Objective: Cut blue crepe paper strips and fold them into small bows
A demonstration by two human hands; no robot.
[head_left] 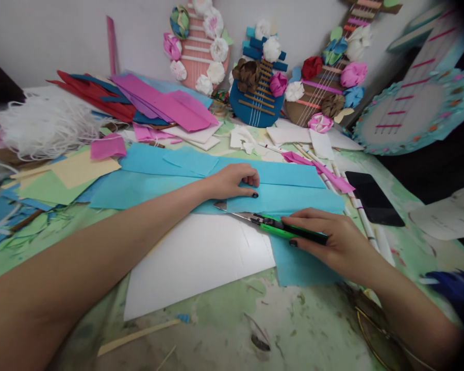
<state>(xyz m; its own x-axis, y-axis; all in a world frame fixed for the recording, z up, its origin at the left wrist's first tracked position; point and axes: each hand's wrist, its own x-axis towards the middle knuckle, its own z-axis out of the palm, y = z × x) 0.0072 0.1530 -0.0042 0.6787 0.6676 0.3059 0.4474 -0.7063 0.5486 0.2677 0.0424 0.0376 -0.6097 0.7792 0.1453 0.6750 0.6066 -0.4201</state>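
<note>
My right hand (332,239) is closed around a green and black utility knife (274,224), thumb and fingers along its handle. The long blade points left, its tip at the lower edge of a folded light-blue crepe paper (294,197). My left hand (234,181) rests on that paper above the blade, with curled fingers and the thumb pressed down on the sheet. Under the paper's near edge lies a white board (197,257) with several cut marks near its right side. Another piece of blue paper (305,263) extends below my right hand.
Decorated paper instruments (255,105) lean against the wall. White string (48,123) and coloured paper (170,103) lie at the back left. Right of the blue paper are rolled paper sticks (365,219) and a black phone (374,198). Glasses (375,330) sit near my right forearm.
</note>
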